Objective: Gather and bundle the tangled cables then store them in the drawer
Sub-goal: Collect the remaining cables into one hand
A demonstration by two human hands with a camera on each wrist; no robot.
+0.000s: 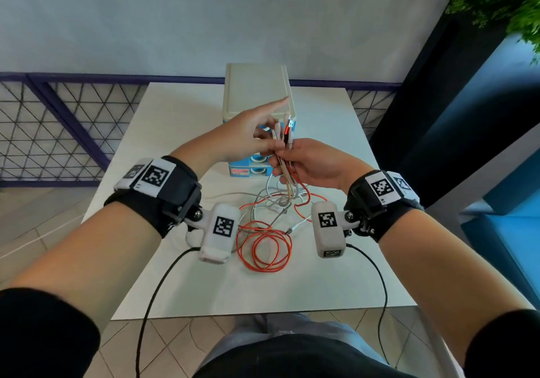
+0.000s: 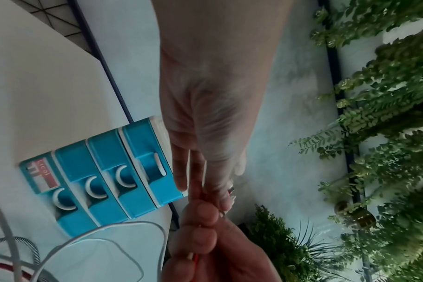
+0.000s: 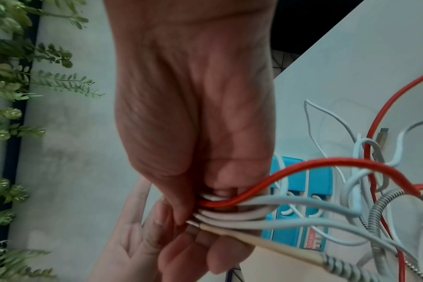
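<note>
We see the right hand (image 1: 314, 163) gripping the cables (image 1: 285, 146) near their plugs, raised above the middle of the desk (image 1: 163, 132), just in front of the drawer unit (image 1: 257, 97). The left hand (image 1: 248, 132) meets the plug ends with fingers mostly straight, forefinger extended. Their loose loops trail onto the desk toward its near edge.

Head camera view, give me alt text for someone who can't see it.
The right hand grips a bunch of cables by their plug ends above a white table, while the left hand touches the plugs, forefinger outstretched. The cables' loops, one orange, trail onto the table before a blue drawer unit.
</note>
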